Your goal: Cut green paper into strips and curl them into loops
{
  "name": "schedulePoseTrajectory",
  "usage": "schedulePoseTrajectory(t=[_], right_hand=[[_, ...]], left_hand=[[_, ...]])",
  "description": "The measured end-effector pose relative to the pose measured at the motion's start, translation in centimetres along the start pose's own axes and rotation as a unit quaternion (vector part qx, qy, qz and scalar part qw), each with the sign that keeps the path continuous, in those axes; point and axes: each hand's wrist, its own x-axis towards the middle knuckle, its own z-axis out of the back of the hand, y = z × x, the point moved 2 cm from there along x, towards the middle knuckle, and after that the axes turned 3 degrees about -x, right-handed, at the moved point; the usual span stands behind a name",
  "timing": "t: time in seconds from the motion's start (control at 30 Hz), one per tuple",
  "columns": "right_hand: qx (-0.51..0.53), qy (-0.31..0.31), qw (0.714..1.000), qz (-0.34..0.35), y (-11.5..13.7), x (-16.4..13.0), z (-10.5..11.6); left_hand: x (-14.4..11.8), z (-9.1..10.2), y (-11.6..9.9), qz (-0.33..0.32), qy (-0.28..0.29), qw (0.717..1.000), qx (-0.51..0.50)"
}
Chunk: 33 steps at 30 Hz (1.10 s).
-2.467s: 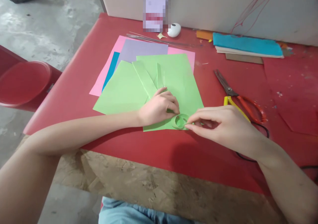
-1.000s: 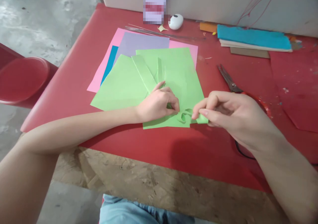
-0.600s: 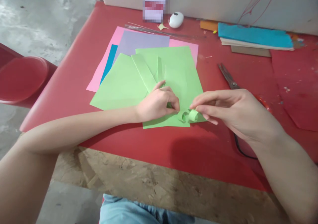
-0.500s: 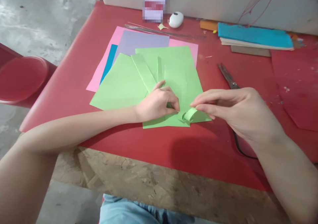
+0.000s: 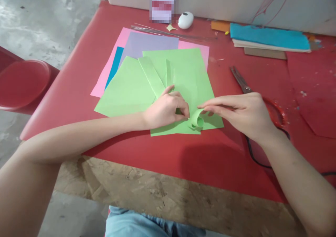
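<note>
A narrow green paper strip (image 5: 197, 119) curls into loops above green sheets of paper (image 5: 187, 65) on the red table. My left hand (image 5: 169, 107) rests on the sheets, thumb and forefinger pinched at the strip's left end. From the right, my right hand (image 5: 236, 112) pinches the strip's upper end between thumb and fingers. Beyond my left hand lie a folded green strip (image 5: 151, 76) and a thinner upright-looking piece (image 5: 168, 72). Lilac paper (image 5: 152, 42) and pink paper (image 5: 105, 79) show underneath, with a sliver of blue paper (image 5: 114, 68).
Scissors (image 5: 245, 86) with red handles lie beyond and partly behind my right hand. Thin wires (image 5: 162, 33), a white egg-shaped object (image 5: 186, 20) and a blue folded piece (image 5: 270, 37) sit along the back. A red stool (image 5: 25, 83) stands left of the table.
My right hand has shifted left and slightly up with the strip's end, and the strip's curl has opened into clearer loops. More of the scissors' handles shows. My left hand stays in place.
</note>
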Motion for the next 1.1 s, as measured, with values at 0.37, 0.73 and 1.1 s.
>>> schedulePoseTrajectory(t=[0.37,0.73,1.1], right_hand=[[-0.136,0.065,0.965,0.214,0.8,-0.3,-0.9],[-0.080,0.047,0.971,0.219,1.9,-0.2,-0.6],[-0.014,0.038,0.980,0.194,2.9,-0.3,-0.1]], left_hand=[[0.0,0.1,-0.1,0.006,0.010,1.000,0.002],[0.0,0.0,0.0,0.005,0.007,1.000,0.001],[0.0,0.1,0.0,0.002,0.007,1.000,-0.006]])
